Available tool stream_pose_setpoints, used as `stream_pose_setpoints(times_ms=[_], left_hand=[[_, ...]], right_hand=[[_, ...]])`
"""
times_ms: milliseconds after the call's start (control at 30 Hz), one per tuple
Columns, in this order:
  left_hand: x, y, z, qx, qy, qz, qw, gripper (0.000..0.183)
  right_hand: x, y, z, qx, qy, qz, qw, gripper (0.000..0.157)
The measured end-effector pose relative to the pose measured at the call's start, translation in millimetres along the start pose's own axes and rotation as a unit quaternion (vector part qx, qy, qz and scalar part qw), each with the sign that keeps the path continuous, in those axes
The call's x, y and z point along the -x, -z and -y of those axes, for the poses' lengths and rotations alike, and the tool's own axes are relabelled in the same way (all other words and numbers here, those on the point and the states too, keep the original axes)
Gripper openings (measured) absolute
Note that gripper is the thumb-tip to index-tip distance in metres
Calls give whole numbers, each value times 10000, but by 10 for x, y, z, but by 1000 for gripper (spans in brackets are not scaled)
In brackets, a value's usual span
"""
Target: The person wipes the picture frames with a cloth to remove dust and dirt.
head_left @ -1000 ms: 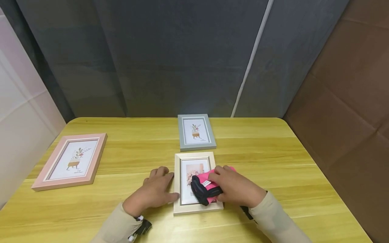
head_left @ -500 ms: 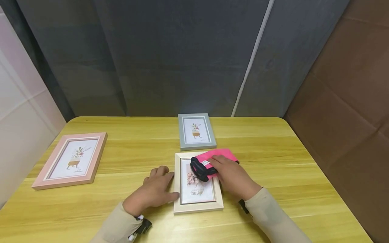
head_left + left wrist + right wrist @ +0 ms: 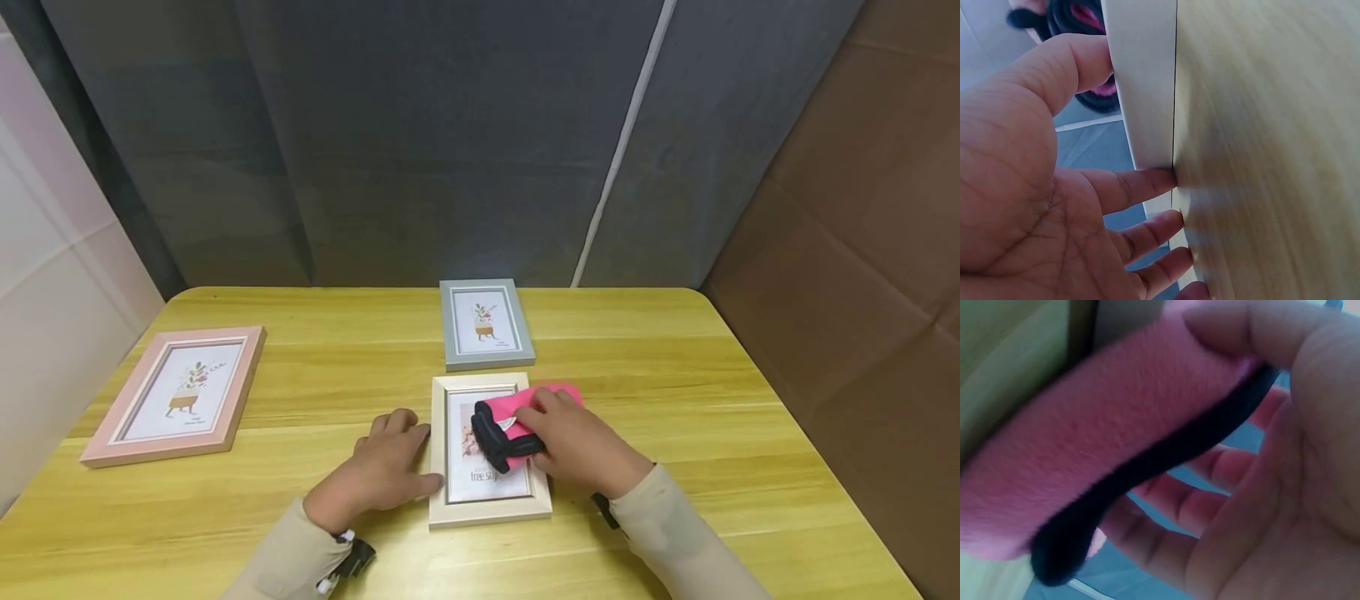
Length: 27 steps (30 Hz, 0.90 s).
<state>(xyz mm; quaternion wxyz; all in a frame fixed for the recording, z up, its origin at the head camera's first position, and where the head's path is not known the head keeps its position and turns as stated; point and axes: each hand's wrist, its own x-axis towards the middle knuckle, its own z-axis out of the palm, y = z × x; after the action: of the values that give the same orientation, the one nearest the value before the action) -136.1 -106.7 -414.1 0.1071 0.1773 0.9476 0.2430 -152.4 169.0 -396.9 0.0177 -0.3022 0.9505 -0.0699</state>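
A dark grey backdrop closes off the far side of my view, and below it I have a wood-grain counter spreading across the scene. On the left, a pink frame lies flat; near the middle lies a cream frame, with a grey-blue frame just beyond its far edge. I see the left grip loosely spread and grasping nothing, thumb on the cream frame's left rim, forefinger against that side. The right grip is closed, pinching a pink cloth with black edging, which lies across the right part of the cream frame, covering some of its flower picture. My right wrist view is blurred, so I can't fairly judge how firmly the cloth presses. A small white label shows on it.
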Motion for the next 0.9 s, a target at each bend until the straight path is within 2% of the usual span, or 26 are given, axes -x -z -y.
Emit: stream_pose_setpoints(times_ms=[233, 400, 700, 900], left_hand=[[-4, -2, 4, -60, -24, 2, 10000, 73], [-6, 0, -3, -73, -39, -16, 10000, 73], [0, 9, -7, -41, -40, 11, 10000, 73], [1, 12, -10, -33, -76, -31, 10000, 72]], right_hand=[[69, 94, 97, -162, 169, 600, 9979, 49], [108, 126, 149, -184, 280, 686, 9971, 50], [109, 92, 137, -73, 261, 317, 9991, 44], [38, 20, 49, 307, 266, -280, 9988, 42]])
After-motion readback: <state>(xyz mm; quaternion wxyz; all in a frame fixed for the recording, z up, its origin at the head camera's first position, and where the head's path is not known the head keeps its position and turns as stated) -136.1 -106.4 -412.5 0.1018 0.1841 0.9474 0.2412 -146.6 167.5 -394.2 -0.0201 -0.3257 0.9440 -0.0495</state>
